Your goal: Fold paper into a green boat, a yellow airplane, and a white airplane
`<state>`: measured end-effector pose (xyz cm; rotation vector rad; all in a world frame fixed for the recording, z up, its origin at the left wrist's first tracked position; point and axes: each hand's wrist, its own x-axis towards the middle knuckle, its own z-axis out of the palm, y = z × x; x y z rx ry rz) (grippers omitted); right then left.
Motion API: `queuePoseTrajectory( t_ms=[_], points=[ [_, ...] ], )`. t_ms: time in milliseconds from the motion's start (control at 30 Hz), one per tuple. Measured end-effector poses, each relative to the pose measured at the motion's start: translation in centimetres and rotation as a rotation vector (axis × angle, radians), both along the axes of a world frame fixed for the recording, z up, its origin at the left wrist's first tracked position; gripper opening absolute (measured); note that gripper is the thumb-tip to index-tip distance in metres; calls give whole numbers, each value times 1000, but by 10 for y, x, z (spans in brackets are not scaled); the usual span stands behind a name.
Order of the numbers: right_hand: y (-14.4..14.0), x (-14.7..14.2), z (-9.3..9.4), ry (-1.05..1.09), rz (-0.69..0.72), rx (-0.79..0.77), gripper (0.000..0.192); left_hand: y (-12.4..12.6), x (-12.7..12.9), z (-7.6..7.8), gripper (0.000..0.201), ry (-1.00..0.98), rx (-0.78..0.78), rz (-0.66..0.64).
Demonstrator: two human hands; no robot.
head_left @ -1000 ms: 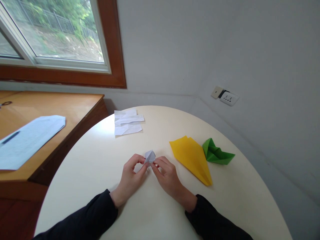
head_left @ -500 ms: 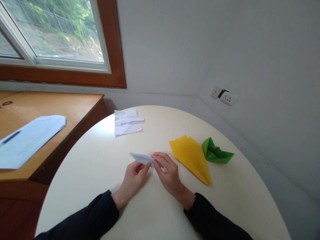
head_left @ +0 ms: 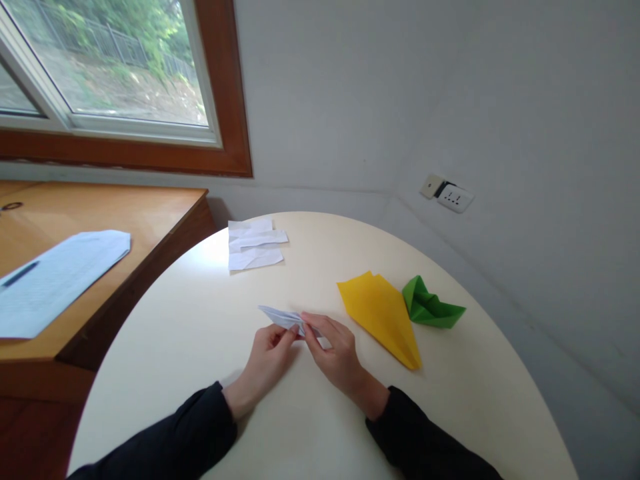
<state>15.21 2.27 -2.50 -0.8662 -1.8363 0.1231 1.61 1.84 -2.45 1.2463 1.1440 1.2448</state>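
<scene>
White folded paper [head_left: 281,316] now flattened, pinched both hands.

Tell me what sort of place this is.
Likely a home or office room used for paper folding: a round cream table set in a corner by a wood-framed window, a white wall socket, and a folded yellow paper plane beside a folded green paper boat.

1. A yellow paper plane [head_left: 383,317] lies on the round table [head_left: 190,333].
2. A green paper boat [head_left: 430,307] touches its side.
3. White paper scraps [head_left: 255,243] lie near the far edge.
4. A printed sheet [head_left: 55,277] rests on the wooden desk [head_left: 125,213].
</scene>
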Motion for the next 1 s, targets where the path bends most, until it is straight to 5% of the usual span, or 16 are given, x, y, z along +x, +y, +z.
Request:
queuePoseTrajectory(
  t_ms=[367,1000],
  points=[
    [3,-1,0,-66,33,139,20,-1,1,4,21,-51,-29,14],
    [1,0,1,60,113,16,19,-2,-4,1,37,80,62,-42]
  ],
)
